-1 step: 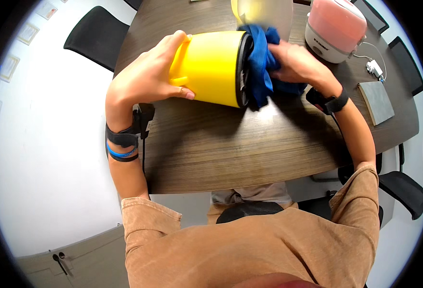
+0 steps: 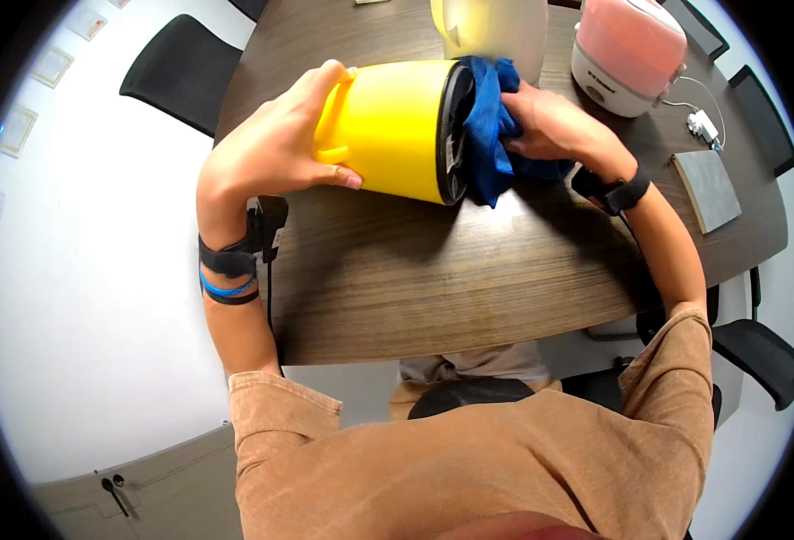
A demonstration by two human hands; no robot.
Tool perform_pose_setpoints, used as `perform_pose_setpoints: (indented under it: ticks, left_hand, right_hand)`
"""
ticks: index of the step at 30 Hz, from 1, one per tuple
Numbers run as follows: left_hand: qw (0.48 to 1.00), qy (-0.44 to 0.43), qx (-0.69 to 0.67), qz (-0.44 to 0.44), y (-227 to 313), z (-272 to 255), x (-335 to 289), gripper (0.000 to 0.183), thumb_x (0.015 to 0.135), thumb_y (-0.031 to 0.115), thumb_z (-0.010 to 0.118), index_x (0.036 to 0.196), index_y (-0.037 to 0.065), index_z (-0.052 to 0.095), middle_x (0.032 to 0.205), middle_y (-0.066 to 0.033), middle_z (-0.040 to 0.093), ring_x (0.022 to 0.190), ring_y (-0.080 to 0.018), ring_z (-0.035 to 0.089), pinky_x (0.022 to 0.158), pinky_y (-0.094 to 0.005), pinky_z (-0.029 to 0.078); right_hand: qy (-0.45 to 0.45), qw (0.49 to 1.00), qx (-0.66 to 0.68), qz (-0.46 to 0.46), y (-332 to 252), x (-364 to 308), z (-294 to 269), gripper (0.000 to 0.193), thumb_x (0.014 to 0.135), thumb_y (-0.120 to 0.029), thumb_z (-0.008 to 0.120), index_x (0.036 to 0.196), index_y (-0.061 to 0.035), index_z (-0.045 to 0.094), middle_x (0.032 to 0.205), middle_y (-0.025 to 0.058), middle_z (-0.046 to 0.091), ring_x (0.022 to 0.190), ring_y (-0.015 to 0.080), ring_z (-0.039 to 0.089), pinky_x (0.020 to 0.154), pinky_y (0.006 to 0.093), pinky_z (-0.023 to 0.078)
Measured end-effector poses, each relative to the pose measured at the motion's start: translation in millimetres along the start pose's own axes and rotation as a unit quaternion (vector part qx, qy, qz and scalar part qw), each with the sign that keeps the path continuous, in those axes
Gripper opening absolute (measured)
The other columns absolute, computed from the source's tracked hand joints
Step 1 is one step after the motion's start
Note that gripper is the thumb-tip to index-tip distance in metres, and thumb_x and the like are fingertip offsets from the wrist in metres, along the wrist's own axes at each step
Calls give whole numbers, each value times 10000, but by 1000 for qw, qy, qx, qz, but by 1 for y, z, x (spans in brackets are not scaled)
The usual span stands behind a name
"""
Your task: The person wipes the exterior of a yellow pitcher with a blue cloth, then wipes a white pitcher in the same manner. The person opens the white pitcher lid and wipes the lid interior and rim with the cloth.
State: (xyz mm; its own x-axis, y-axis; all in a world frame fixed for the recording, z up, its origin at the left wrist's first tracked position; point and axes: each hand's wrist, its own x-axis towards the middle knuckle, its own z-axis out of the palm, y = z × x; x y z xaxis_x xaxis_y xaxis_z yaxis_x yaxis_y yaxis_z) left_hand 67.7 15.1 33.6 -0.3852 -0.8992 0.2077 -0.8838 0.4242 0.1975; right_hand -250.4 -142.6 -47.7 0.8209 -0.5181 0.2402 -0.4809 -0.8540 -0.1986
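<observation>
Left hand (image 2: 275, 135) grips yellow container (image 2: 388, 130); right hand (image 2: 554, 124) clutches blue cloth (image 2: 489, 130). Cloth has dipped slightly beside dark rim (image 2: 452, 184) (work remains there).

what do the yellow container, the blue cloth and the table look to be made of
Yellow container: probably plastic, smooth and even in colour, with no metallic glint.
Blue cloth: soft, matte fabric, judging by its loose folds; the fibre is unclear.
Table: wood or wood-look laminate, slightly glossy, with streaky grain and a bright reflection.
</observation>
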Motion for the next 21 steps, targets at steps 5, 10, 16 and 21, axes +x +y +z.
perform_pose_setpoints:
  ticks: [5, 10, 16, 21]
  left_hand:
    - [999, -16, -30, -21, -2, -4, -2, 965, 668, 394, 971, 1403, 76, 433, 1305, -251, 618, 1173, -463, 636, 969, -469, 545]
    - [999, 0, 7, -35, 0, 0, 2, 1006, 669, 456, 961, 1421, 54, 426, 1304, -268, 618, 1180, -447, 643, 978, -463, 546]
    - [1000, -8, 5, -20, -1, 0, 1, 1056, 680, 550, 927, 1452, 35, 422, 1320, -273, 614, 1221, -432, 633, 1034, -457, 532]
    - [1000, -2, 6, -16, -3, 1, 2, 1072, 693, 562, 913, 1491, 45, 416, 1362, -264, 604, 1251, -437, 618, 1047, -459, 526]
  right_hand:
    - [39, 995, 49, -79, 14, 1, 15, 535, 756, -179, 853, 1242, -75, 653, 1274, 291, 588, 1145, 465, 622, 995, 498, 540]
    - [46, 990, 96, -97, 16, -6, 4, 501, 793, -144, 837, 1250, -56, 652, 1263, 233, 626, 1154, 433, 630, 1019, 480, 528]
    - [89, 969, 202, -108, 25, 2, 1, 750, 832, -17, 746, 1519, -92, 455, 1387, 199, 596, 1281, 385, 590, 1112, 459, 483]
    - [215, 945, 197, -151, 25, 3, -1, 923, 815, -147, 855, 1593, -210, 364, 1506, 144, 522, 1411, 371, 497, 1224, 546, 386]
